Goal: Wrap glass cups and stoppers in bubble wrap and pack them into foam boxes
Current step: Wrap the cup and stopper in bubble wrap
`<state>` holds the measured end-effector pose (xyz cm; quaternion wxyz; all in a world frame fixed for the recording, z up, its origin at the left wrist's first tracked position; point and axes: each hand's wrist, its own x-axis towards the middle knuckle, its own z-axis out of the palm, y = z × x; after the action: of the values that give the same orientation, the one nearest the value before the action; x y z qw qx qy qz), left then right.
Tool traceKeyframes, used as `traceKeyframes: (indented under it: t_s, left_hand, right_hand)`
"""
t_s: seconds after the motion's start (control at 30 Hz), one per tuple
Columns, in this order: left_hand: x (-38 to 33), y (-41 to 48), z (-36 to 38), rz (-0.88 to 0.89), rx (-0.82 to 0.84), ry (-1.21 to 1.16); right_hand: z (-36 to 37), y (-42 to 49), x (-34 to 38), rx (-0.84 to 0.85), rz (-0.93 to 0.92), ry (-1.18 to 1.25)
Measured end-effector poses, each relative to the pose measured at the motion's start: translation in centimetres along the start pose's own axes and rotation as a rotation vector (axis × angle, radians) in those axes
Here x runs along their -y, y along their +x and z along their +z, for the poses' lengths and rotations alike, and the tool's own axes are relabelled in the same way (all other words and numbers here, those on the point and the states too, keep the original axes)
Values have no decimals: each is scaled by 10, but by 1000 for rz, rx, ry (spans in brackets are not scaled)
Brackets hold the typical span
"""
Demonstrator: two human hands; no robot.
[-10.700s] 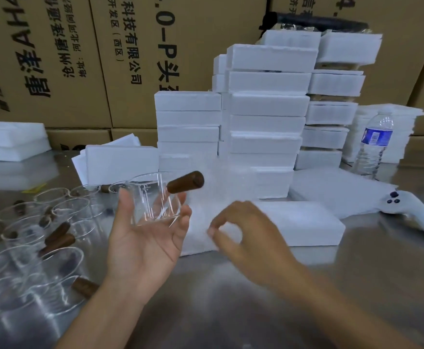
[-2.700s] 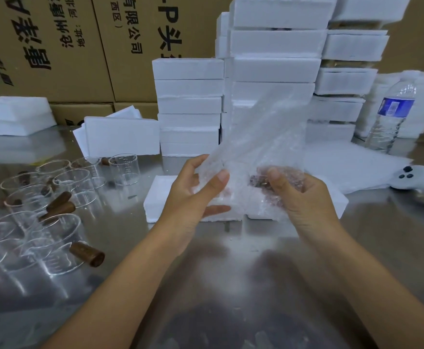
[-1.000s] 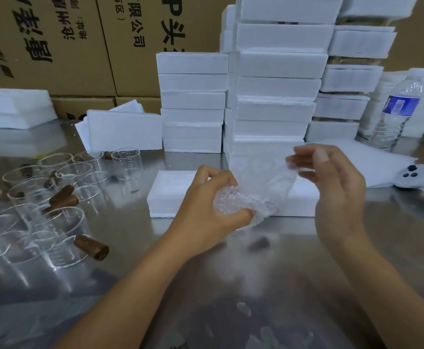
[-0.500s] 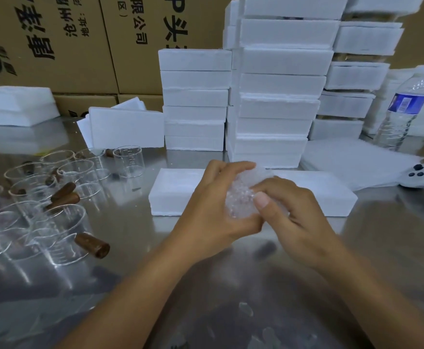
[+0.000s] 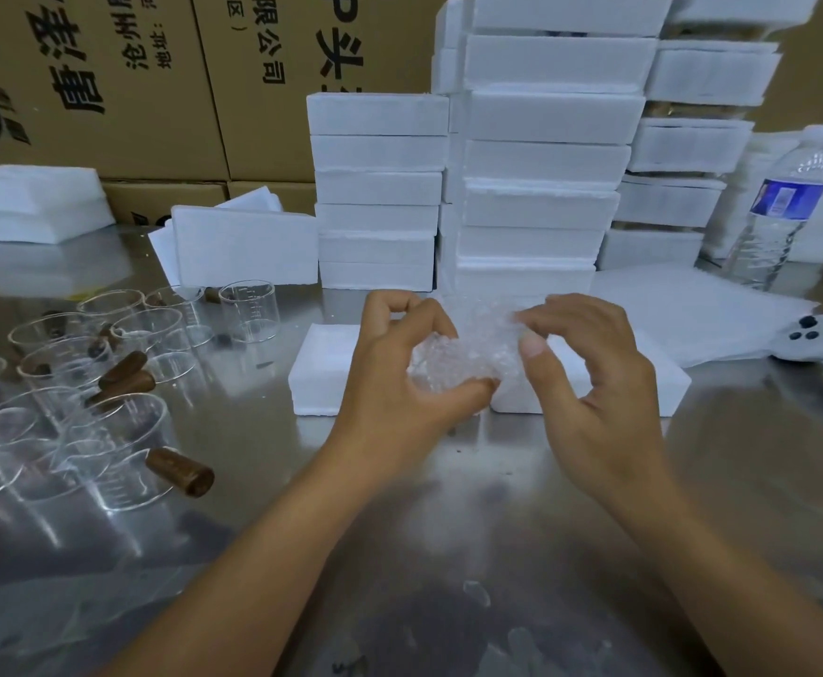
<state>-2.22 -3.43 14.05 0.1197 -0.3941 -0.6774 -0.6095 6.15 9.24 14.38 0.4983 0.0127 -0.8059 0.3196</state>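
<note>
Well, over on the left the bare glass cups and brown stoppers wait on the steel table. Mid-table, the left hand curls fingers and thumb round the bubble-wrapped bundle, held just above the flat foam box. The right hand pinches the wrap's loose end. I'd guess it's light, springy outside, brittle within, and the film slides. Cradle its middle gently; never hang it by the flap.
</note>
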Motion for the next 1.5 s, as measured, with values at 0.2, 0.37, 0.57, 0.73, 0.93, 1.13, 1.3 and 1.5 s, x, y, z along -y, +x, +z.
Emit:
traceKeyframes:
  t_s: [0.2, 0.37, 0.57, 0.73, 0.93, 1.13, 1.3, 1.5]
  left_hand:
    - [-2, -3, 2, 120, 17, 80]
    - [-2, -5, 4, 272, 57, 155]
    - [2, -6, 3, 441, 159, 297]
    - [3, -5, 5, 300, 99, 187]
    - [2, -3, 3, -156, 42, -256]
    - [5, -5, 8, -203, 100, -329]
    - [10, -5, 13, -224, 195, -254]
    - [15, -10, 21, 39, 364, 318]
  right_hand:
    - [2, -2, 5, 145, 21, -12]
    - [1, 1, 8, 305, 199, 46]
    - [-6, 6, 6, 346, 432, 133]
    - [-10, 10, 4, 152, 365, 166]
    - [-15, 18, -15, 45, 544, 213]
    - [-16, 20, -18, 146, 732, 463]
    - [-29, 31, -31, -198, 802, 604]
    - [-30, 36, -53, -323, 622, 279]
